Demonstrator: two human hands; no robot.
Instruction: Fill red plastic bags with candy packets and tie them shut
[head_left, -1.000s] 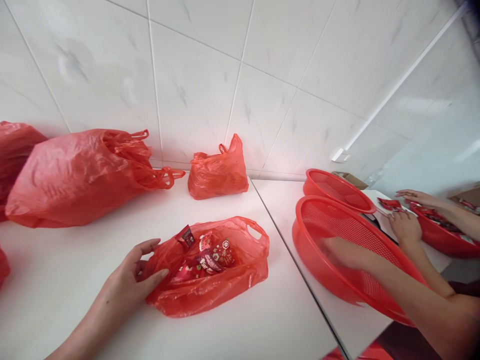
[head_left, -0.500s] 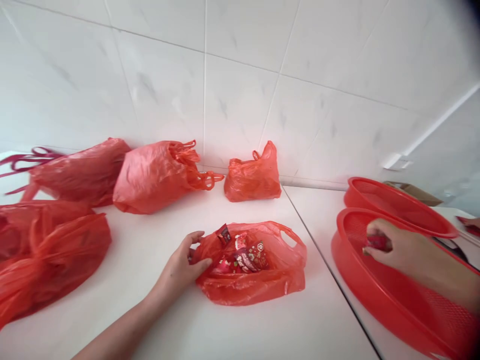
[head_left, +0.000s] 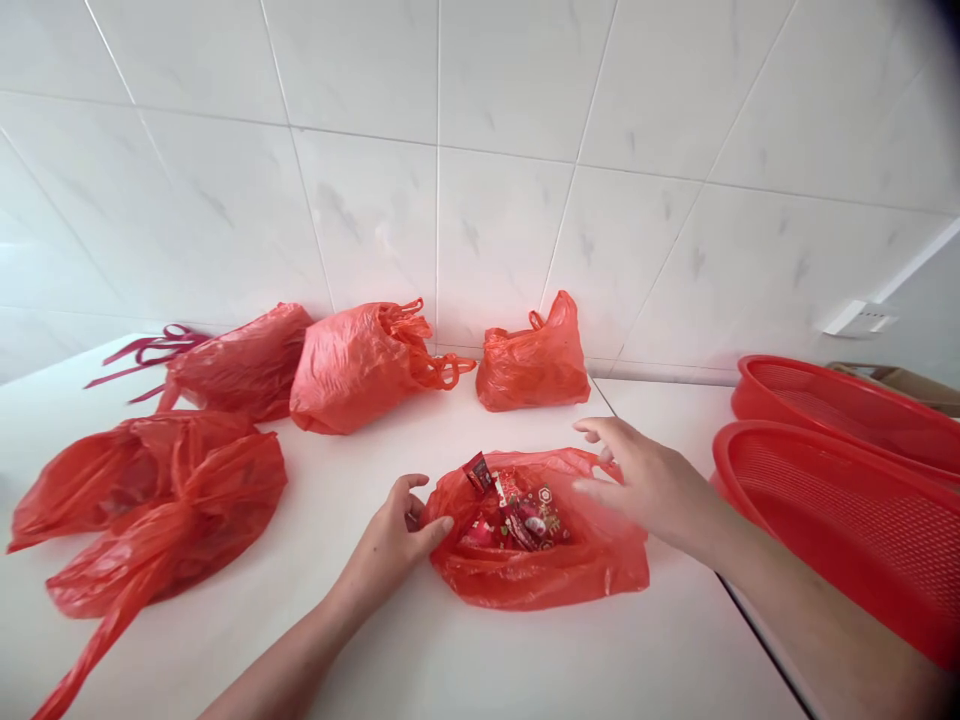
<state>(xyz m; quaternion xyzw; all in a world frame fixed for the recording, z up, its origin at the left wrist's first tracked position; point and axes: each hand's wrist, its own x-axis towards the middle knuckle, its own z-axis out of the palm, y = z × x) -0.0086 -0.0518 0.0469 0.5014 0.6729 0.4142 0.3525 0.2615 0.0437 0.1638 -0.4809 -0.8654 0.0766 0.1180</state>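
I have bag A (head_left: 555,582) on the table (head_left: 367,670), packets (head_left: 517,520) in it, left hand (head_left: 401,532) at its left rim, right hand (head_left: 641,480) over its right. Behind, near the wall (head_left: 510,230), right to left: bag B (head_left: 532,370), bag C (head_left: 349,370), bag D (head_left: 240,367). Bag E (head_left: 217,500) left of A, before D. Right: front basket (head_left: 787,475), rear basket (head_left: 821,397) behind.

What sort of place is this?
Likely a packing workroom: perforated plastic baskets, what look like snack packets in an open red carrier bag, and more red carrier bags by a tiled wall.

Open bag (head_left: 540,588) of thin crinkled plastic, glossy wrappers (head_left: 517,518), smooth plastic basket (head_left: 817,490), shiny wall tiles (head_left: 510,230)
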